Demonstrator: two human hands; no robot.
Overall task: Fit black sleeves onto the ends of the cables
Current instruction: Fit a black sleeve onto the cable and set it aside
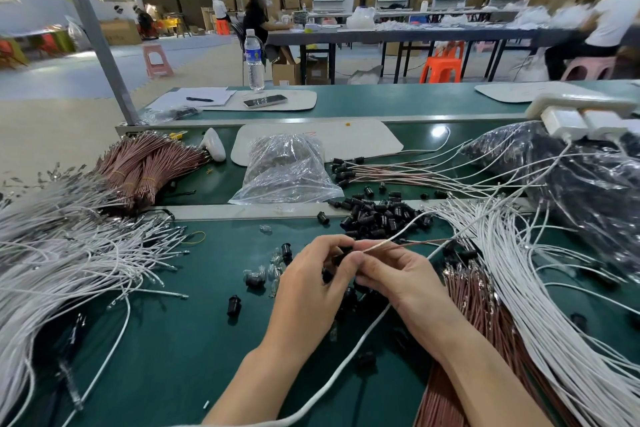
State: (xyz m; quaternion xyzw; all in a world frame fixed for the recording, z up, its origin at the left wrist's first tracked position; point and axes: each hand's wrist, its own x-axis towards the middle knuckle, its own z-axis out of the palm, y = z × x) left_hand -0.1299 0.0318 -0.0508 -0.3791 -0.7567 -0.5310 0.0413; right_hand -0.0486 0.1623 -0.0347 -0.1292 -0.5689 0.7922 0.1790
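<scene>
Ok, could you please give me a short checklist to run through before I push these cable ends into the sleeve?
1. Left hand has a grip on a black sleeve at its fingertips: ok.
2. Right hand pinches a white cable and a brown cable together: ok.
3. Both cables point toward the sleeve: ok.
4. Cable tips level with each other and lined up with the sleeve's opening: cannot tell, the fingers hide them.
5. Pile of loose sleeves lies just beyond the hands for the next pair: ok.
</scene>
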